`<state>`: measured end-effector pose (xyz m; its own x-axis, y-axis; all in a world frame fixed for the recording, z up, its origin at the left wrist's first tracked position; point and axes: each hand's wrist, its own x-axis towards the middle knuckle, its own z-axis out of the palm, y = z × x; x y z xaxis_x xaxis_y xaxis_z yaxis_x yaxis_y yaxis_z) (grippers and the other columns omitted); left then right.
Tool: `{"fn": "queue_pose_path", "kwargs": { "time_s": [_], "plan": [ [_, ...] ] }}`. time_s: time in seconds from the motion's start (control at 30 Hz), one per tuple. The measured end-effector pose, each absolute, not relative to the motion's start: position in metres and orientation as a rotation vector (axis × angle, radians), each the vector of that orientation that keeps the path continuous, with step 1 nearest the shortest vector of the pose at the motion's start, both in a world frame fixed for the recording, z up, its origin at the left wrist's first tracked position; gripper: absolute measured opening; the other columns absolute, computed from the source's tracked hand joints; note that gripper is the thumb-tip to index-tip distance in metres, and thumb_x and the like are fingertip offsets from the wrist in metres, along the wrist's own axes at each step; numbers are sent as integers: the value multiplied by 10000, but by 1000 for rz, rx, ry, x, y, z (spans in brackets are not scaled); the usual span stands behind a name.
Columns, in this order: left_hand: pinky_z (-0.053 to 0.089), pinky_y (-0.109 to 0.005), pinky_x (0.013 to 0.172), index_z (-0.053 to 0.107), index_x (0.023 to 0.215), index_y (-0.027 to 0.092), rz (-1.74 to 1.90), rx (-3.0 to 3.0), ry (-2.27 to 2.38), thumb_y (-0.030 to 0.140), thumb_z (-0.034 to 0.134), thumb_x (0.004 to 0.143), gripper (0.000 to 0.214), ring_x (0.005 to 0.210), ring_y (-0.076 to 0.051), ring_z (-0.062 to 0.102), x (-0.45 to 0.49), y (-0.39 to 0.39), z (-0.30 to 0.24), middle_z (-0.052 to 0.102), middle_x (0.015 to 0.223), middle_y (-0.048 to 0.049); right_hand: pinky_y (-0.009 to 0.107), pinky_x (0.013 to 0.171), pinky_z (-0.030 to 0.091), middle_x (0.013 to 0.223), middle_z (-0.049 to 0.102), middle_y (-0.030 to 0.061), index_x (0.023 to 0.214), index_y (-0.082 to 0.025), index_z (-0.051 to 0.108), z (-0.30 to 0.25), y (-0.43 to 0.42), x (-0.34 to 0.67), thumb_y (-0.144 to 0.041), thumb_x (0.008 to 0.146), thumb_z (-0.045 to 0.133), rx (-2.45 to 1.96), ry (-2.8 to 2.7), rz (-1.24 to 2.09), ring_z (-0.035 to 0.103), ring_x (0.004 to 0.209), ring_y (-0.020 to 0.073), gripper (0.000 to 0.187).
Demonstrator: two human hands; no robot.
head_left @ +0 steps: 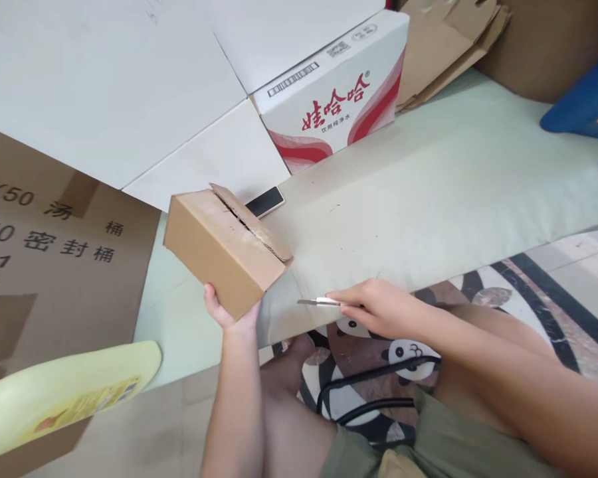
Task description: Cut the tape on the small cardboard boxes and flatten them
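My left hand (pixel 225 312) grips a small brown cardboard box (pixel 219 249) from below and holds it tilted above the pale sheet (pixel 428 199). The box's top flaps are split open along a ragged seam. To the right, my right hand (pixel 379 309) is closed on a small utility knife (pixel 319 302). Its blade points left toward the box, a short gap away. Part of my left hand is hidden behind the box.
A phone (pixel 265 201) lies just behind the box. A white carton with red print (pixel 336 93) stands at the back, flat white sheets to its left. Brown printed cardboard (pixel 54 252) and a yellow bottle (pixel 64 392) lie left. Folded cardboard and a blue object (pixel 585 99) sit back right.
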<state>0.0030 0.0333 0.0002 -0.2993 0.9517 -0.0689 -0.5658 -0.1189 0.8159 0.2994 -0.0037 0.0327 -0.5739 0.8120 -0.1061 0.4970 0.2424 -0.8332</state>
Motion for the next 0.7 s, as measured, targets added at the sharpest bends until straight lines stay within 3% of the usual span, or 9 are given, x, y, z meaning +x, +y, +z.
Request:
{"fn": "queue_pose_path", "kwargs": {
  "time_s": [0.13, 0.23, 0.3, 0.4, 0.47, 0.57, 0.63, 0.7],
  "plan": [
    [413, -562, 1076, 638, 1225, 282, 1640, 588, 805, 593, 635, 767, 553, 1330, -331, 490, 7, 32, 8, 632, 1344, -49, 269, 578, 448, 810, 745, 29, 1327, -243, 637, 23, 8, 310, -312, 935, 441, -1374, -1973, 1215, 603, 594, 157, 444],
    [432, -593, 1041, 650, 1203, 274, 1556, 500, 780, 603, 602, 797, 525, 1289, -347, 524, 11, 31, 12, 659, 1297, -77, 328, 673, 518, 947, 756, 57, 1358, -246, 607, 8, 24, 316, -277, 932, 418, -1582, -1895, 983, 661, 727, 208, 467],
    [477, -574, 990, 673, 1153, 245, 1465, 406, 858, 566, 609, 816, 469, 1217, -341, 580, 12, 31, 10, 695, 1214, -104, 401, 802, 544, 1103, 732, 106, 1375, -216, 586, -3, 31, 314, -230, 914, 414, -1640, -1932, 825, 678, 920, 267, 492],
    [540, -520, 899, 700, 1074, 215, 1323, 349, 961, 529, 655, 806, 415, 1090, -321, 651, 15, 32, 4, 724, 1116, -121, 507, 992, 483, 1263, 658, 172, 1333, -148, 609, -10, 31, 305, -262, 896, 467, -1576, -1989, 706, 610, 1152, 335, 474],
    [575, -436, 818, 722, 954, 197, 1254, 412, 1042, 473, 745, 745, 347, 941, -279, 692, 20, 31, -3, 747, 982, -103, 530, 1054, 441, 1326, 625, 166, 1340, -158, 596, -7, 26, 298, -337, 906, 496, -1438, -1973, 759, 571, 1228, 337, 479],
    [570, -305, 721, 721, 827, 192, 1224, 525, 1158, 339, 858, 625, 285, 785, -204, 695, 30, 27, -10, 745, 854, -53, 533, 1065, 443, 1454, 539, 121, 1479, -242, 430, 0, 17, 289, -408, 936, 480, -1180, -1906, 973, 527, 1308, 311, 570],
    [557, -282, 771, 727, 879, 211, 1313, 610, 1152, 400, 842, 647, 321, 888, -205, 699, 36, 22, -13, 749, 963, -52, 530, 1055, 458, 1541, 439, 111, 1542, -283, 297, 3, 13, 285, -417, 943, 478, -1082, -1862, 1070, 497, 1345, 309, 640],
    [520, -313, 924, 727, 994, 230, 1417, 769, 1114, 530, 775, 701, 422, 1110, -240, 649, 39, 17, -15, 720, 1142, -68, 520, 1045, 473, 1592, 351, 112, 1568, -298, 211, 2, 11, 283, -404, 942, 487, -1047, -1823, 1116, 492, 1353, 308, 693]
  ]
}}
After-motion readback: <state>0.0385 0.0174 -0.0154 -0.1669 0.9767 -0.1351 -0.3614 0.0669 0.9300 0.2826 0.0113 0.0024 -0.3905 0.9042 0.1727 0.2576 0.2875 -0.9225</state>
